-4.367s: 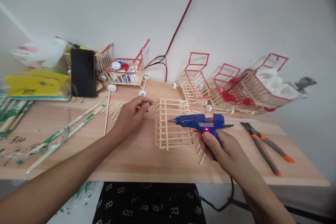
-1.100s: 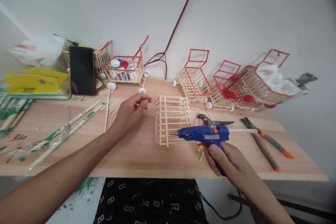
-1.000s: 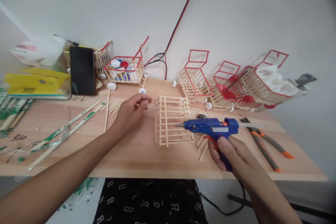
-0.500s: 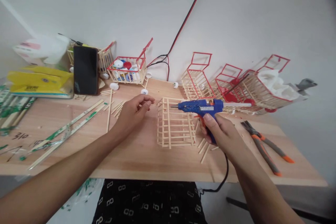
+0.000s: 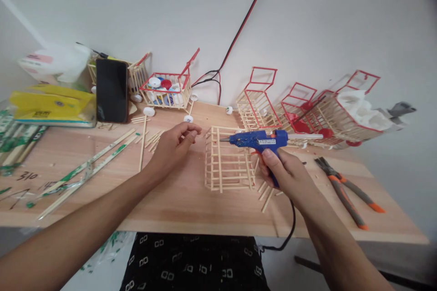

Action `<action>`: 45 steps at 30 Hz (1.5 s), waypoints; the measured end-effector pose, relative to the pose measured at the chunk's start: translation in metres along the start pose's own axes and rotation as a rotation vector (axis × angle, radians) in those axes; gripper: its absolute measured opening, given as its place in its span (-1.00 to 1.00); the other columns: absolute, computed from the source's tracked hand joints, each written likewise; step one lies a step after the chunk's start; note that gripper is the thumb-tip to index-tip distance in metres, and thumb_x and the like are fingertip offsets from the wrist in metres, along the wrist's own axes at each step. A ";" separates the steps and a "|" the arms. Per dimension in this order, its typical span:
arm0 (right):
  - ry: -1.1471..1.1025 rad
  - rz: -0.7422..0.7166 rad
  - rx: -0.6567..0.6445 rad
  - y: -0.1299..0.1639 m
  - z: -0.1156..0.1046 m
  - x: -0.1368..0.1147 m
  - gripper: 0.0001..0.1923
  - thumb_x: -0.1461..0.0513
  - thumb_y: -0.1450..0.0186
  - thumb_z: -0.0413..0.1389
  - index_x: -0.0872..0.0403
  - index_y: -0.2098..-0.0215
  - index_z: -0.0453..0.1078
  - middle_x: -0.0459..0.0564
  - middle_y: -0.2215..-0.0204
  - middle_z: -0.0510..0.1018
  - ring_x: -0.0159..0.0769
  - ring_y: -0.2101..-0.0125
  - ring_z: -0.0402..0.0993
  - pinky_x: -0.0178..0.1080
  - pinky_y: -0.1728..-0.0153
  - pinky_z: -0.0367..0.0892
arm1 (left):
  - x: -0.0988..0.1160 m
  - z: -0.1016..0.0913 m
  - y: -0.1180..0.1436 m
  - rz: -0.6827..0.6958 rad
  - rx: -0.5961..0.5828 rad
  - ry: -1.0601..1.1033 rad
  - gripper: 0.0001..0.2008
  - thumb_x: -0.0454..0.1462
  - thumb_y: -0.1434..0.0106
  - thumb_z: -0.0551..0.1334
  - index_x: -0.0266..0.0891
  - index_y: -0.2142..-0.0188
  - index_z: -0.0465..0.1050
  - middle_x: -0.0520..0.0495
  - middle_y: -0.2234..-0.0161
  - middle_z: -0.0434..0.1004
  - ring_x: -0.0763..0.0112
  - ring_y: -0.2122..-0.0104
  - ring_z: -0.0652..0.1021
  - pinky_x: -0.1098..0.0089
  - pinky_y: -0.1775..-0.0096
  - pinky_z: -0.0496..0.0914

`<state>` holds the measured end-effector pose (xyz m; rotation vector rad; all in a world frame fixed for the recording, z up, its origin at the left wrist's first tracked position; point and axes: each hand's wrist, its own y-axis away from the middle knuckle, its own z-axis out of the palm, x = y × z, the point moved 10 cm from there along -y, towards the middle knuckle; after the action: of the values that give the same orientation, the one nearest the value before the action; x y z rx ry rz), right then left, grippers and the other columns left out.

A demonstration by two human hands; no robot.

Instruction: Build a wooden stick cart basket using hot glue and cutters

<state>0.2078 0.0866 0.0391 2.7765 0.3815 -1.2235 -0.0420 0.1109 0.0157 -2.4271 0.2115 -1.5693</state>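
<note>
My right hand (image 5: 278, 168) grips a blue hot glue gun (image 5: 256, 140) by its handle. A glue stick sticks out of the gun's back end. The nozzle points left, above the upper part of a basket frame of thin wooden sticks (image 5: 220, 168) that lies on the table. Whether the tip touches the wood I cannot tell. To the left of the frame hovers my left hand (image 5: 177, 143), apart from it. Its fingers are loosely bent, with nothing visible between them. Short cut sticks (image 5: 267, 200) lie partly under the frame's right side.
Small stick carts with red rims (image 5: 165, 91) stand along the wall, one holding bottle caps. Pliers (image 5: 344, 191) lie at the right. Leftward are a phone (image 5: 112, 91), a yellow packet (image 5: 51, 105) and long wrapped sticks (image 5: 92, 163). The gun's cord (image 5: 293, 223) hangs over the front edge.
The glue gun in my right hand has shifted slightly left. My left hand and the basket frame look the same. The view has moved a little.
</note>
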 end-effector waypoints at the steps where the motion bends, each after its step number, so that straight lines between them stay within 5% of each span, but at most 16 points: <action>1: 0.003 0.001 0.001 0.000 0.000 0.000 -0.44 -0.18 -0.42 -0.13 0.03 0.53 0.20 -0.15 0.71 0.33 -0.40 0.65 0.24 -0.29 0.53 0.14 | 0.000 0.000 0.000 0.001 0.000 0.001 -0.75 -0.18 -0.31 0.12 -0.21 0.16 0.51 -0.05 0.29 0.61 0.39 0.38 0.55 0.40 0.36 0.38; 16: 0.045 -0.026 0.060 0.002 -0.005 0.000 -0.42 -0.18 -0.41 -0.12 0.02 0.57 0.17 -0.12 0.69 0.34 -0.37 0.60 0.27 -0.27 0.48 0.17 | -0.001 0.000 0.000 -0.014 0.001 -0.015 -0.73 -0.17 -0.31 0.12 -0.24 0.15 0.52 -0.04 0.37 0.57 0.41 0.44 0.50 0.39 0.36 0.36; 24: 0.015 -0.054 0.048 0.035 -0.023 -0.013 -0.40 -0.14 -0.44 -0.16 0.03 0.59 0.24 -0.08 0.67 0.34 -0.34 0.59 0.28 -0.26 0.50 0.16 | -0.002 0.000 -0.002 -0.035 0.004 0.001 -0.73 -0.17 -0.30 0.12 -0.24 0.16 0.51 -0.07 0.32 0.59 0.38 0.39 0.54 0.38 0.35 0.37; 32: -0.013 -0.019 -0.094 0.076 -0.003 -0.002 -0.43 -0.09 -0.44 -0.12 0.03 0.61 0.22 -0.10 0.70 0.34 -0.37 0.63 0.25 -0.28 0.56 0.13 | -0.003 0.002 -0.001 -0.032 0.002 -0.017 -0.74 -0.18 -0.31 0.11 -0.22 0.15 0.51 -0.06 0.30 0.60 0.38 0.38 0.54 0.38 0.35 0.37; 45: -0.021 0.039 -0.115 0.081 0.017 0.010 -0.37 -0.12 -0.45 -0.19 0.03 0.65 0.17 -0.08 0.71 0.33 -0.35 0.62 0.26 -0.29 0.52 0.17 | -0.002 0.002 0.000 -0.033 0.007 -0.027 -0.75 -0.19 -0.31 0.12 -0.22 0.15 0.52 -0.05 0.33 0.60 0.39 0.40 0.54 0.38 0.33 0.38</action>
<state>0.2235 0.0072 0.0183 2.6595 0.3815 -1.1817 -0.0413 0.1114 0.0136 -2.4570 0.1616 -1.5476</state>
